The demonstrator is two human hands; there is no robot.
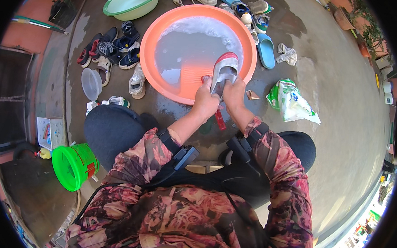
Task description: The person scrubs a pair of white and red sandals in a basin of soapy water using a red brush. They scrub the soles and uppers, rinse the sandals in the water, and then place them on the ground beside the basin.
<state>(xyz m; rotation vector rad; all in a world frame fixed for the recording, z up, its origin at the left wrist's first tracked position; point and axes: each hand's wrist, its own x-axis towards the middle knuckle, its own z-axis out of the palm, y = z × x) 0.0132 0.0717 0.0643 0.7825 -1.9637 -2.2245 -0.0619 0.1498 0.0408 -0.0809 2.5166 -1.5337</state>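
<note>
Both my hands hold a white shoe with a red toe [225, 65] over the near rim of an orange plastic basin [147, 72]. My left hand [206, 99] grips the shoe's left side near the heel. Beside its fingers shows part of a red object that I cannot name. My right hand [234, 94] closes around the shoe's right side. Beneath the hands a red strip-like thing [220, 119] shows; whether a hand holds it I cannot tell. Sudsy, greyish water fills the basin, and a ribbed washboard slope [196, 77] rises at its near side.
Several shoes [109, 52] lie left of the basin, near a clear plastic bowl [91, 84]. Blue slippers [266, 51] and more shoes are at the upper right, a green-and-white plastic bag [290, 101] lower down. A pale green basin [132, 2] and a green bucket [75, 166] stand leftward.
</note>
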